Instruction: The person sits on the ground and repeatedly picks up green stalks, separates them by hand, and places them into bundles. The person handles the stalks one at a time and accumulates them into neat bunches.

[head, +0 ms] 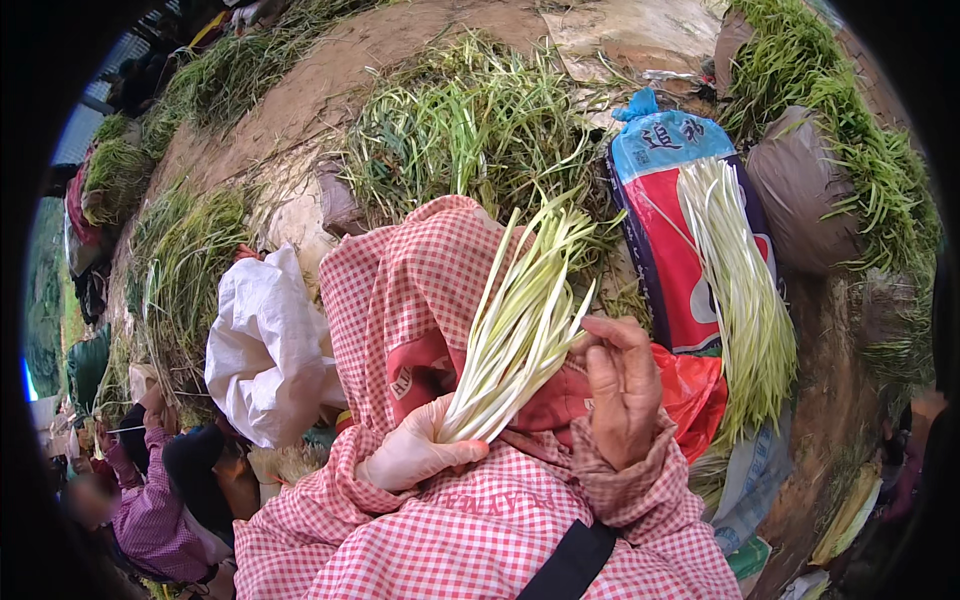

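A bundle of pale yellow-green leaves, possibly blanched chives [517, 322], lies over my lap, its white ends held in my left hand [424, 450], which wears a thin glove with the thumb tip bare. My right hand [621, 382] is raised beside the bundle's right side, palm turned inward and fingers bent; whether its fingertips touch a leaf I cannot tell. To the right, a long pile of similar pale leaves [739, 300] rests on a printed red and blue sack [667, 247].
Heaped green leaves [465, 135] lie on the ground ahead. A white woven sack [262, 345] stands at left, a red plastic bag [686, 394] by my right sleeve. Brown-wrapped bundles [802, 195] are at far right. Another person [161, 502] sits at lower left.
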The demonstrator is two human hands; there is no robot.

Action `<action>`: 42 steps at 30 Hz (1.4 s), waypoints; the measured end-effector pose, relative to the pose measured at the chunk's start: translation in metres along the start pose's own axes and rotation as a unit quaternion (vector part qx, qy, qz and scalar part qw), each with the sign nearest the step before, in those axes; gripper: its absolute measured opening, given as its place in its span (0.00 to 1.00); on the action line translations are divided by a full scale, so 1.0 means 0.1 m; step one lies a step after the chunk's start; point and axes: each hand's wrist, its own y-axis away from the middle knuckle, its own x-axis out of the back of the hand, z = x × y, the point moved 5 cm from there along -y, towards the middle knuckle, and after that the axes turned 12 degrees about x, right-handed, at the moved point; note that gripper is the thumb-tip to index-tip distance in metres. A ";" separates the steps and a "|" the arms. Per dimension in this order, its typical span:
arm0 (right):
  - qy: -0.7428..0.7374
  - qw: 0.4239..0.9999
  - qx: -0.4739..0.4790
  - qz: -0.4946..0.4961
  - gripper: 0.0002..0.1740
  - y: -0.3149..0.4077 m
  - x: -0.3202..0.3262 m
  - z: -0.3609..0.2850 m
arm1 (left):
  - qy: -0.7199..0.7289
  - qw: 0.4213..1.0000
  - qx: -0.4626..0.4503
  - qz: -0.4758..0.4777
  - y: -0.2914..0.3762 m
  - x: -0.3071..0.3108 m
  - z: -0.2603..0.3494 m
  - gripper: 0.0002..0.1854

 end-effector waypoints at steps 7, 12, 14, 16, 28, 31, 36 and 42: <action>0.314 0.856 0.398 -0.102 0.25 -0.17 -0.70 0.27 | 0.040 0.999 0.017 0.019 -0.01 0.08 -0.02 0.23; 0.384 0.862 0.306 -0.123 0.25 -0.19 -0.35 0.71 | 0.035 0.999 0.007 0.019 -0.03 0.12 -0.02 0.22; 0.445 0.847 0.269 -0.109 0.23 -0.30 -0.14 0.88 | 0.035 0.999 0.013 0.008 0.02 0.12 -0.02 0.22; 0.584 0.785 0.188 -0.088 0.23 -0.49 0.22 1.00 | 0.043 0.999 0.026 -0.011 0.08 0.14 -0.01 0.22; 0.253 0.871 0.339 -0.250 0.18 0.21 -0.35 0.13 | 0.095 0.993 0.020 -0.062 0.11 0.23 0.00 0.17; 0.326 0.803 0.398 -0.301 0.29 0.35 -0.38 0.42 | 0.132 0.990 -0.001 -0.059 0.14 0.26 0.03 0.17; 0.559 0.771 0.157 -0.261 0.27 -0.03 0.45 0.83 | 0.116 0.991 0.002 -0.060 0.22 0.29 0.04 0.19; 0.447 0.824 0.269 -0.221 0.32 0.09 0.02 0.08 | 0.117 0.991 0.022 -0.066 0.20 0.29 0.02 0.19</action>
